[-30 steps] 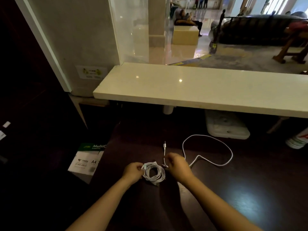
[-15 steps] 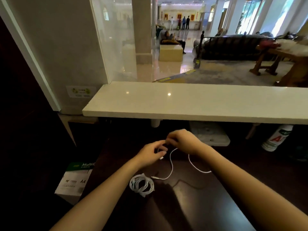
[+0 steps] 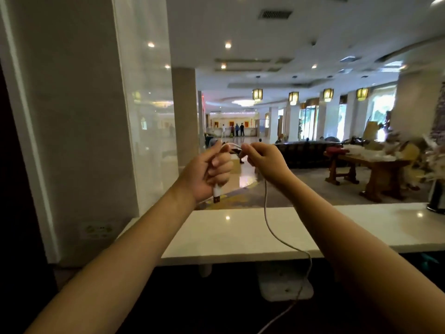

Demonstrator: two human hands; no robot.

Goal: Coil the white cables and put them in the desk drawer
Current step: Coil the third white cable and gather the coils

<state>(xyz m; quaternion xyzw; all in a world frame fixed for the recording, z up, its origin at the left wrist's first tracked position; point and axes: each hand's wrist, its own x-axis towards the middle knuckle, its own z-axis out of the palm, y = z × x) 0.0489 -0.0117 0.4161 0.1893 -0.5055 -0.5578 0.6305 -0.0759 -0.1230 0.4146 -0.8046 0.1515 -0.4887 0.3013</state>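
Both my hands are raised in front of me, above the white counter. My left hand (image 3: 209,171) grips one end of a white cable (image 3: 266,220); its plug sticks out below my fist. My right hand (image 3: 263,160) pinches the same cable a little further along, and a short arc of cable runs between the two hands. From my right hand the cable hangs down past the counter edge and trails off the bottom of the view. The coiled cable and the desk drawer are out of view.
A long white counter (image 3: 240,235) runs across in front of me, with a glass pane and a wall (image 3: 72,116) at the left. A white power strip (image 3: 284,285) lies under the counter. Beyond lies a lobby with a wooden table (image 3: 370,169).
My head has tilted up, so the dark desk and the coiled cable have dropped out of view. Both hands have lifted the loose second cable up from the desk.
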